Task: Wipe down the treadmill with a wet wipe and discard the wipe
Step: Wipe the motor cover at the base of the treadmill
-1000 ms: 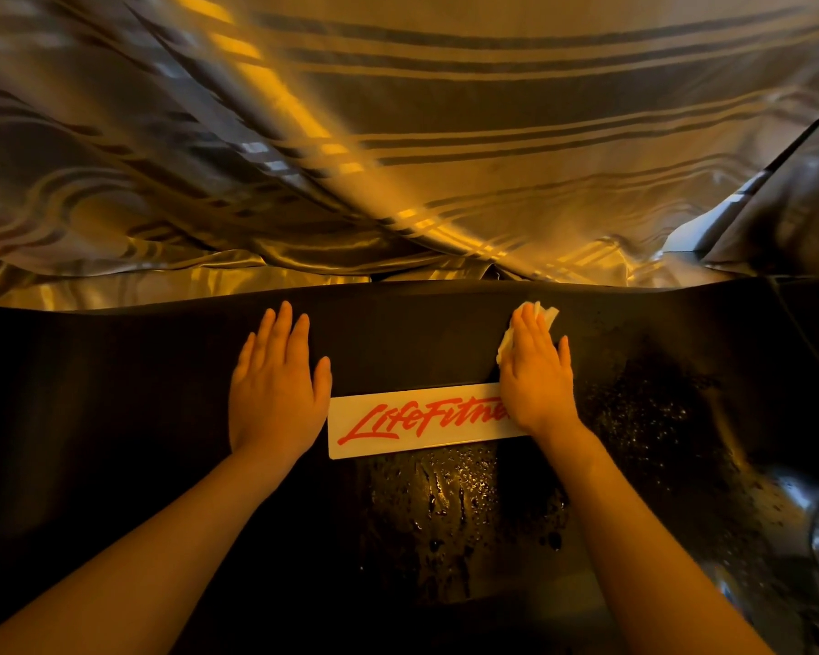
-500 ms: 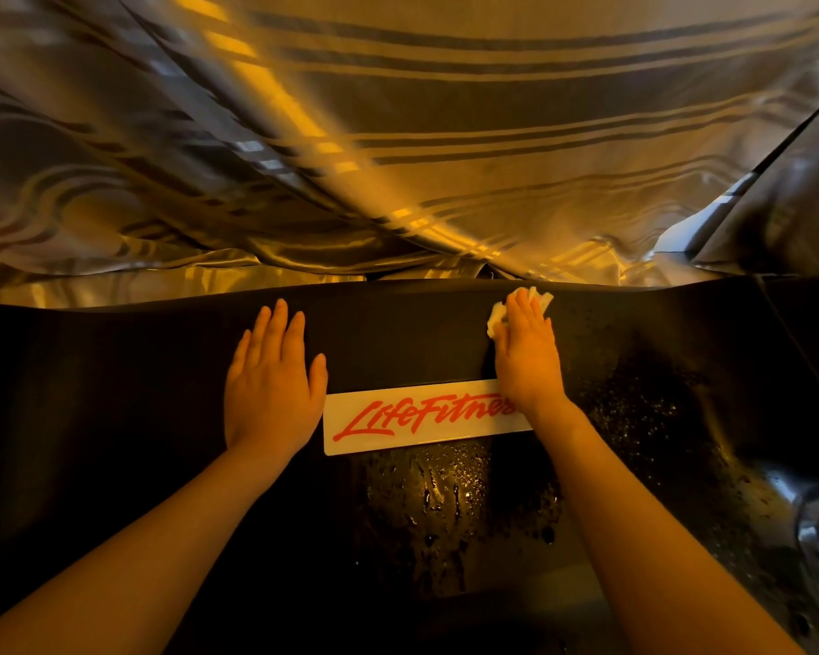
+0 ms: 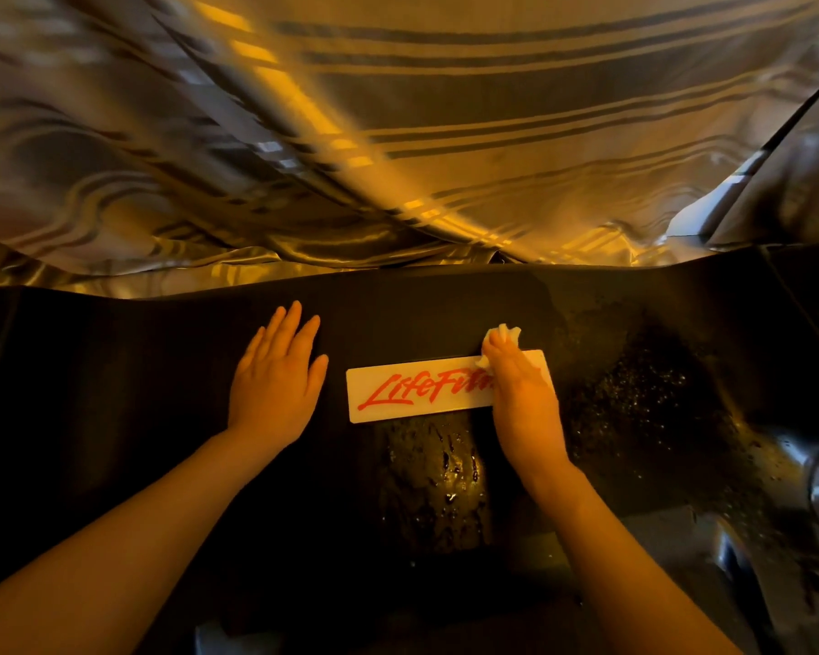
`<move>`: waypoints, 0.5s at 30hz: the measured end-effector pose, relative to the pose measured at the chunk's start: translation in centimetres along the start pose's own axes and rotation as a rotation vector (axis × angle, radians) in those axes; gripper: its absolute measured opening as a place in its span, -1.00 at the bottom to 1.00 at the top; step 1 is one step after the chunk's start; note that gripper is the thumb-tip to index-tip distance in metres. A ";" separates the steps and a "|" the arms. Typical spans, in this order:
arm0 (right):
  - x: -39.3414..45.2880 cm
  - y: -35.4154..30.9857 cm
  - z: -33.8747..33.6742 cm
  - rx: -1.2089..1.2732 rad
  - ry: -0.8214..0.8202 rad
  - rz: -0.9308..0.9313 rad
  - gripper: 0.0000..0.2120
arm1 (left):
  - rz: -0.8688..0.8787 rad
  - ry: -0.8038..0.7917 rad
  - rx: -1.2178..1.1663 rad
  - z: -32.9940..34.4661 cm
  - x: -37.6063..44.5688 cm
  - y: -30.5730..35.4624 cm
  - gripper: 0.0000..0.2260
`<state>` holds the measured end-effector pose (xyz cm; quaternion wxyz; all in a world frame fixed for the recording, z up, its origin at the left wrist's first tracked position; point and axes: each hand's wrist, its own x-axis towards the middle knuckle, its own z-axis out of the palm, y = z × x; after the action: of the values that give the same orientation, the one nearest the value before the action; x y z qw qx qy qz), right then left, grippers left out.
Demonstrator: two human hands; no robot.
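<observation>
A person leans over a dark treadmill (image 3: 114,371), both bare arms stretched forward. The right hand (image 3: 521,394) presses a crumpled white wipe (image 3: 507,334) onto the right end of the white logo plate (image 3: 412,394), fingers lying flat over it, the wipe poking out past the fingertips. The left hand (image 3: 275,375) lies flat on the housing, fingers straight and together, just left of the plate. Wet streaks (image 3: 436,475) glisten below the plate. A striped curtain (image 3: 398,134) hangs behind.
</observation>
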<state>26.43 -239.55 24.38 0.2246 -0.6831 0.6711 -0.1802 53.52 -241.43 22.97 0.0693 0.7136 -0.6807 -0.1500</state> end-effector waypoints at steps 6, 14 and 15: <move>-4.0 -5.6 5.1 -0.064 -0.097 -0.145 -0.49 | -0.005 -0.005 0.024 -0.1 -3.9 -2.2 -0.51; -5.0 -5.1 6.9 -0.369 -0.089 -0.208 -0.41 | 0.014 0.040 0.002 0.1 -4.3 -2.2 -0.52; -5.1 -4.6 6.7 -0.376 -0.105 -0.219 -0.39 | 0.017 0.049 -0.001 0.2 -4.4 -2.2 -0.52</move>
<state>33.81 -234.00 21.61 0.1071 -0.7904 0.6019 -0.0394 55.44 -236.93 22.62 0.0876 0.7113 -0.6848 -0.1324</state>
